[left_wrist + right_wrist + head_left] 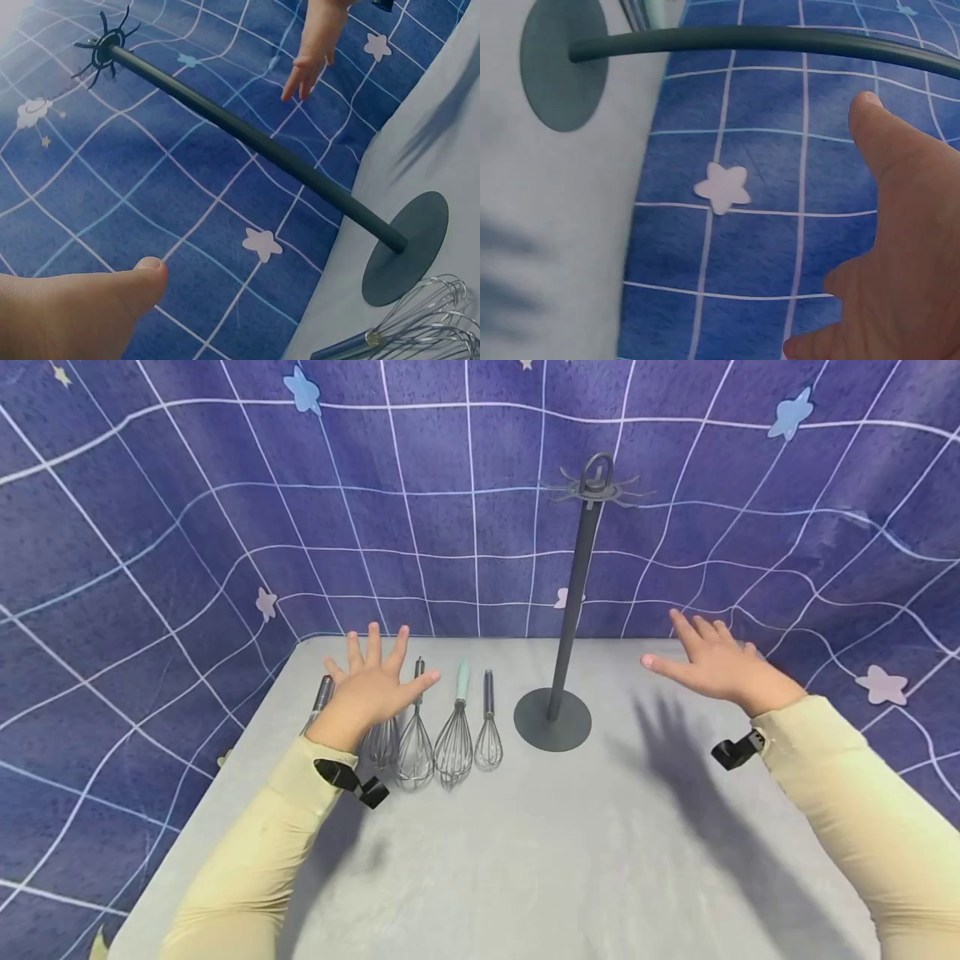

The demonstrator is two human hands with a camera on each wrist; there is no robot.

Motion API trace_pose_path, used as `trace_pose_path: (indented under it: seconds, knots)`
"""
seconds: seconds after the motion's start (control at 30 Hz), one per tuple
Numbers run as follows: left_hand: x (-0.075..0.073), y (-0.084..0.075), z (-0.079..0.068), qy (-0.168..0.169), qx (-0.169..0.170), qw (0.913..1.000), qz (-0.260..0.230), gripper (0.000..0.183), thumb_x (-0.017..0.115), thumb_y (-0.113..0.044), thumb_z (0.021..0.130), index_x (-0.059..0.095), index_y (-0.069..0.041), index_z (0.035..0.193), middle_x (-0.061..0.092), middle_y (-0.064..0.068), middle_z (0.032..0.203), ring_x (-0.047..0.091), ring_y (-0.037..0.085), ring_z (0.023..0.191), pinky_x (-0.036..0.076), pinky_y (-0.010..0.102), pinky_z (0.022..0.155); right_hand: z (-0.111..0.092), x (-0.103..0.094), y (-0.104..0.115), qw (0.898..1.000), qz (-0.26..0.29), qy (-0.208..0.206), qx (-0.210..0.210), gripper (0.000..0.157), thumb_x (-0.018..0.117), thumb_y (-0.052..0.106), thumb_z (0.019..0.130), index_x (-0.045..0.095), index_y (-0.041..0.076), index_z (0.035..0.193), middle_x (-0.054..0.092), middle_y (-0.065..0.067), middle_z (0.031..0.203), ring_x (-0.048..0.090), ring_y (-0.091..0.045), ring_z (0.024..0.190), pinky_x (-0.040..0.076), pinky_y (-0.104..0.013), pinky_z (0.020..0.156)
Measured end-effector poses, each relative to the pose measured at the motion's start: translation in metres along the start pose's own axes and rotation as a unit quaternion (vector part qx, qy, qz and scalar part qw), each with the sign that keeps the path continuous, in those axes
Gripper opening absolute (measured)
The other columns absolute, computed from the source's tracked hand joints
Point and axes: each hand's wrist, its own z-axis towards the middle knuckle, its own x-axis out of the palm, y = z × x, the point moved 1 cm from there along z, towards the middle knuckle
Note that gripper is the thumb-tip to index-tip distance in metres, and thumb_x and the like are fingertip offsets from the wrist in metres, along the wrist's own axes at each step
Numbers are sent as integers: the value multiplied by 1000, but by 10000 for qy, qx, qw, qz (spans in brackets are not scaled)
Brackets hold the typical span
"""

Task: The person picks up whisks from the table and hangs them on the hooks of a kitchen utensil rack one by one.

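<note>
My left hand [366, 689] is spread with fingers straight above the whisks at the left of the table, holding nothing. Partly covered by it are a dark-handled whisk [323, 695] and another whisk [383, 743]. Right of these lie a slim metal-handled whisk [416, 752], a mint-handled whisk [462, 683] and a small dark-handled whisk [488, 695]. A dark grey utensil stand [573, 602] with a ring of hooks on top rises upright beside them. Fingers spread and nothing in it, my right hand [716, 664] hovers right of the stand; its thumb [877, 135] shows in the right wrist view.
The pale grey tabletop [525, 852] carries the stand's round base [534, 727] near its back edge. Behind it hangs a blue curtain [420, 560] with white grid lines and stars. Both sleeves bear small black wrist cameras.
</note>
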Motion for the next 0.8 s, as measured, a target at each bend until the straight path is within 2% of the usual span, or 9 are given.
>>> trace_pose_path:
  seconds: [0.13,0.33,0.53,0.67,0.8]
  knots:
    - [0,-4,4,-67,18,9999,-98,106,15,-94,81,-11,-30,161,-24,21,163,-27,48,145,-19,80,101,5,-25,-2,9999,24,-159,-27,102,35,76,95,-9,11,161,7,-38,160,2,-65,142,6,-90,97]
    - [11,-9,9,-56,95,9994,-318,103,17,-90,85,-10,-26,162,-18,24,164,-21,49,147,-19,78,104,21,-71,-4,9996,24,-281,-23,98,27,73,98,-9,7,161,10,-39,159,7,-64,142,9,-88,98]
    - [23,-20,20,-55,351,9979,-547,99,22,-83,91,-6,-22,163,-9,22,166,-11,41,152,-10,71,115,30,-113,0,9980,240,-551,-209,91,23,64,102,-6,0,159,11,-40,157,15,-63,141,14,-74,112]
    - [30,-31,26,-129,568,9968,-550,95,27,-77,96,5,-16,164,3,23,167,0,42,154,2,68,118,30,-135,14,9937,501,-952,-307,83,24,58,104,5,1,161,22,-36,157,21,-59,142,15,-67,117]
    - [37,-39,24,-172,686,9962,-507,89,31,-72,98,17,-12,163,16,26,164,14,45,151,15,66,119,29,-150,33,9849,742,-1506,-430,76,30,55,104,24,4,160,40,-32,151,34,-55,139,22,-66,116]
